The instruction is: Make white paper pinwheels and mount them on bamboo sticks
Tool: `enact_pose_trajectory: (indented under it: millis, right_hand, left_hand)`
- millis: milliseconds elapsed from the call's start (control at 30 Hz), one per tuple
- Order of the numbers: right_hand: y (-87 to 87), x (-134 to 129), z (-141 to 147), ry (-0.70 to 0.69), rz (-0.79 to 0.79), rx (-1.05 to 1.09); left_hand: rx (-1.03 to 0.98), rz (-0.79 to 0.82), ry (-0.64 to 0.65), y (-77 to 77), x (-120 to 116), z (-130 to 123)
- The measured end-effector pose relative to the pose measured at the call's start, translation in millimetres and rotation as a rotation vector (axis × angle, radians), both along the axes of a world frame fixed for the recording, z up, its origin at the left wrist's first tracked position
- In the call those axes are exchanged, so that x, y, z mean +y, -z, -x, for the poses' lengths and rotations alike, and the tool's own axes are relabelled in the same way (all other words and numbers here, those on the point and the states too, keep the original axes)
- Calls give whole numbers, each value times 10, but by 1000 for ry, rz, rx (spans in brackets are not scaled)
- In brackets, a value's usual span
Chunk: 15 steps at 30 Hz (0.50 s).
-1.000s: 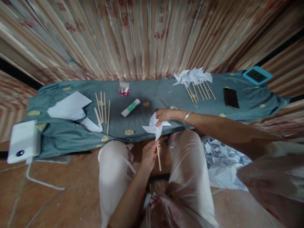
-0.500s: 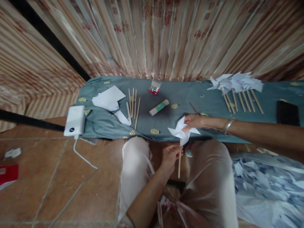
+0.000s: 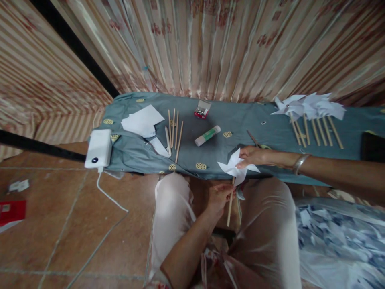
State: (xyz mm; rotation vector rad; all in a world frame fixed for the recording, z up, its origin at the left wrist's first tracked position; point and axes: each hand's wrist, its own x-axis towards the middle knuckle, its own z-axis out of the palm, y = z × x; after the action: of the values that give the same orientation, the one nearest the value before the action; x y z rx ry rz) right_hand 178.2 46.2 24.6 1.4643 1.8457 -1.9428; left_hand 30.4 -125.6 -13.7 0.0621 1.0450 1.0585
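Note:
A white paper pinwheel (image 3: pixel 236 170) on a thin wooden stick (image 3: pixel 230 210) is held over my lap, at the near edge of the cloth. My left hand (image 3: pixel 221 197) is closed around the stick just below the paper. With its fingers and thumb my right hand (image 3: pixel 251 156) pinches the pinwheel near its centre and upper blade; the fingertips are partly hidden behind the paper. Scissors (image 3: pixel 255 140) lie just beyond the right hand, their handles partly covered by it. A glue stick (image 3: pixel 207 135) rests on the cloth further left.
Several finished pinwheels (image 3: pixel 313 106) lie at the right. An open small red box (image 3: pixel 201 110) holds metal pins. Loose sticks (image 3: pixel 175 132) and white paper sheets (image 3: pixel 142 121) lie left, beside a white power bank (image 3: pixel 98 148) with a cable. A bag of paper scraps (image 3: pixel 339 228) stands at right.
The whole view has shifted slightly, so things on the cloth appear further right. Both hands keep the same hold on the pinwheel and its stick.

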Motion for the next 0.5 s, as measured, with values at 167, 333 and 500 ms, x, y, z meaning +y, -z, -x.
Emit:
enact_pose_trajectory:
  millis: [167, 333, 500]
  right_hand:
    - [-82, -3, 46, -19, 19, -3]
    - [-141, 1, 82, -26, 31, 20]
    - [-136, 32, 70, -68, -57, -75]
  left_hand:
    - [-26, 11, -1, 3, -3, -74]
    - [-6, 7, -4, -2, -3, -86]
    - [41, -13, 5, -27, 28, 6]
